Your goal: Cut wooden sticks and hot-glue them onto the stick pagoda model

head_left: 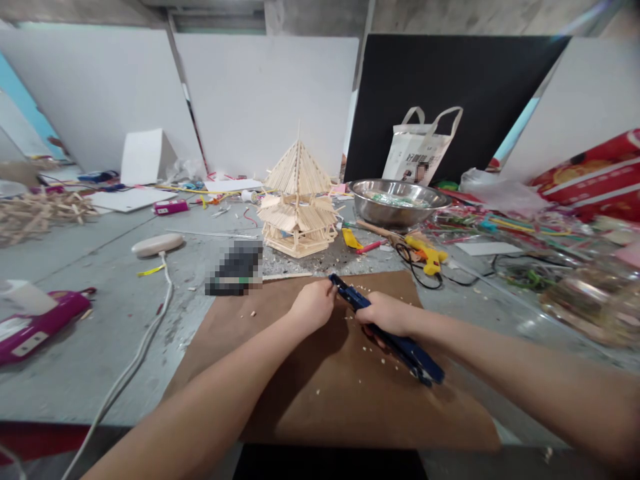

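Note:
My right hand (393, 313) is wrapped round the handles of a dark blue hand cutter (417, 360), held slantwise above a brown sheet (310, 400). At the cutter's far end my left hand (315, 303) is closed in a fist right beside the jaws. Whatever sits in those left fingers is hidden. Small pale chips lie scattered on the sheet under and around the tool. Beyond both hands stands a pagoda-like model (299, 200) built of thin wooden sticks, with a pointed roof above a wider lower tier.
A steel bowl (395, 202) and a yellow glue gun (430, 255) are at the right, near a glass jar (583, 303). On the left lie a blurred dark device (235, 267), a white oval device (157, 245) with a cable, a purple power strip (55, 323) and piled sticks (45, 212).

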Action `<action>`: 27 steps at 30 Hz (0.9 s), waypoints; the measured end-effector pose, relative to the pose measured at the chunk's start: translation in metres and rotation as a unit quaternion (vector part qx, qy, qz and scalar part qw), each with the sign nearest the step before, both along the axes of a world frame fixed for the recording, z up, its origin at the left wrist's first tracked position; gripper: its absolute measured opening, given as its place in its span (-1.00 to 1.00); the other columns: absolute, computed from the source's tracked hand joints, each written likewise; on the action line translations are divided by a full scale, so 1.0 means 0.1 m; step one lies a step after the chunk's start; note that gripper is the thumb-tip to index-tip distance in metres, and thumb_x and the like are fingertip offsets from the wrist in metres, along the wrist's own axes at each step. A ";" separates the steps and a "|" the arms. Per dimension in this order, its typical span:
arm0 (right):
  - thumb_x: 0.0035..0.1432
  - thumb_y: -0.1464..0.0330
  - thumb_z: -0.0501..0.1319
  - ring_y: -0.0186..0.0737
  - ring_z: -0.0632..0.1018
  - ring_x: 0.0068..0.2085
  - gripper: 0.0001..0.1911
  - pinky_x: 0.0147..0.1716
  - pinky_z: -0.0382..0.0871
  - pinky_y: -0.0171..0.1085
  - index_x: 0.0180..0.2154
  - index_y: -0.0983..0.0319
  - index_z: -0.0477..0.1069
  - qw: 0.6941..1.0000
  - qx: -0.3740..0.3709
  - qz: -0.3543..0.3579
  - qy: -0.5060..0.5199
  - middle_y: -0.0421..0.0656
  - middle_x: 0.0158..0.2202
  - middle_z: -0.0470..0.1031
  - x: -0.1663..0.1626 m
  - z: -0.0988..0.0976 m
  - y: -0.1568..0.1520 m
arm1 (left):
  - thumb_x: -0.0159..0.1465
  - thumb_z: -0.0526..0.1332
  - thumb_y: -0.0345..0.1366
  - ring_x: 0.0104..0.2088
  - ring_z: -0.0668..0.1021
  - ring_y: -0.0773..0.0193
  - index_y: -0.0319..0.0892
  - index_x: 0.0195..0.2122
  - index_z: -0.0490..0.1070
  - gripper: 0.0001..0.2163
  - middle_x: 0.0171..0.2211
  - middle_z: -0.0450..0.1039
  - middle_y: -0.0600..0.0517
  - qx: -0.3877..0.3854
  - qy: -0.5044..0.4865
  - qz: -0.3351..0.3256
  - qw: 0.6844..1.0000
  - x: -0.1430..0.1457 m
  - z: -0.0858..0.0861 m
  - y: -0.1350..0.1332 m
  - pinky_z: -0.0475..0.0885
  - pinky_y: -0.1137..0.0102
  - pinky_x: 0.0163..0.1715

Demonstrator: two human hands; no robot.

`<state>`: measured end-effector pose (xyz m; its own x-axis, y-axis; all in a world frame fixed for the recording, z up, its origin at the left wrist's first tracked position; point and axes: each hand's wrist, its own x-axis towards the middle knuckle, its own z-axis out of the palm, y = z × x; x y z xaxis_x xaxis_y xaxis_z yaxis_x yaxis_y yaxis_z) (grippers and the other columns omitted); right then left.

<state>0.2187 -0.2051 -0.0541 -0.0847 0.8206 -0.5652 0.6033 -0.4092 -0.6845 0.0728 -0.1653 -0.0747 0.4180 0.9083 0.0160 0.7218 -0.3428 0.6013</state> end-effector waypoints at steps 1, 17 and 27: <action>-0.19 0.44 0.03 -0.46 0.25 -0.81 -0.85 -0.81 0.17 -0.44 -0.72 0.28 0.15 1.000 -0.003 -0.001 0.000 -0.26 -0.81 0.23 0.00 0.01 0.01 | 0.20 -0.13 -0.24 -0.40 0.46 0.21 -0.19 -0.39 0.31 -0.74 -0.44 0.42 -0.08 0.018 0.036 0.007 0.999 0.00 0.00 -0.02 0.29 0.38 -0.41; -0.15 0.45 0.03 -0.40 0.36 -0.74 -0.94 -0.72 0.26 -0.40 -0.60 0.28 0.18 0.997 -0.056 0.006 0.060 -0.22 -0.71 0.34 0.07 0.04 0.02 | 0.19 -0.10 -0.25 -0.75 0.14 0.47 -0.20 -0.55 0.20 -0.76 -0.72 0.04 0.16 -0.136 -0.126 0.023 0.982 0.07 0.02 -0.04 0.06 0.52 -0.72; -0.18 0.44 0.03 -0.40 0.31 -0.77 -0.92 -0.77 0.23 -0.39 -0.64 0.29 0.20 0.999 -0.029 0.005 0.036 -0.20 -0.73 0.32 0.04 0.02 0.01 | 0.18 -0.05 -0.27 -0.85 -0.03 0.53 -0.17 -0.57 0.10 -0.80 -0.80 -0.09 0.23 -0.356 -0.295 0.047 0.885 0.04 0.03 -0.05 -0.17 0.55 -0.83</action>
